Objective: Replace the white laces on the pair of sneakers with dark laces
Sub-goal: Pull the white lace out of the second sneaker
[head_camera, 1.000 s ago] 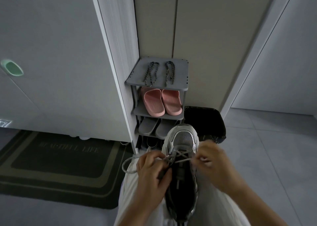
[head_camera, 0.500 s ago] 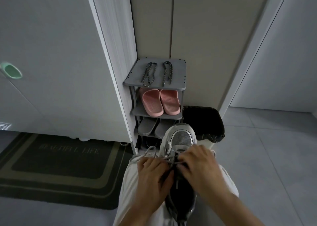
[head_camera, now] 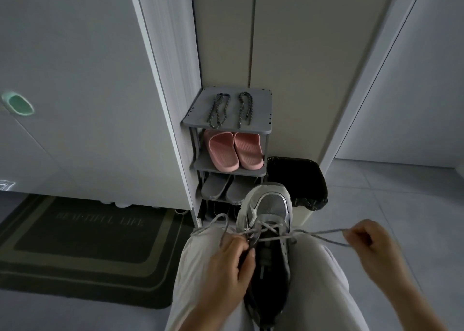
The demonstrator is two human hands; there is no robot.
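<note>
Near the grey shoe rack (head_camera: pixel 227 127), left hand (head_camera: pixel 226 268) clasps the sneaker (head_camera: pixel 271 205), right hand (head_camera: pixel 376 250) pinches the white lace (head_camera: pixel 321 235), seemingly soft and best taken close to the sneaker.

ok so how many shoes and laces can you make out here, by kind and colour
pink rubber slides: 2
grey rubber slides: 2
grey and white mesh sneaker: 1
dark twisted laces: 2
white lace: 1
total: 8
</note>
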